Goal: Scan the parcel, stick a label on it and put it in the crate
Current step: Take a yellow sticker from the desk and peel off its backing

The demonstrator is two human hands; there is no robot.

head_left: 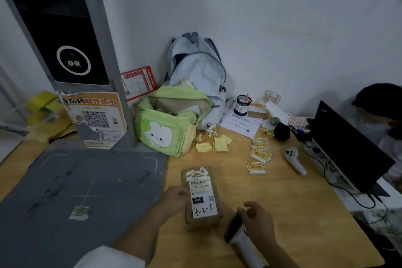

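Near the surface's [282,191] front edge, left hand [176,197] steadies the parcel [201,197]; right hand [257,221] grips the scanner [236,231], which next needs aiming at the barcode.

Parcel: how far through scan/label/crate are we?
Early. Done: the parcel lies on the table, shipping label up. In hand: the left hand steadies it, and the right hand holds the scanner beside it. Left: sticking on a yellow label and crating; no crate is in view.
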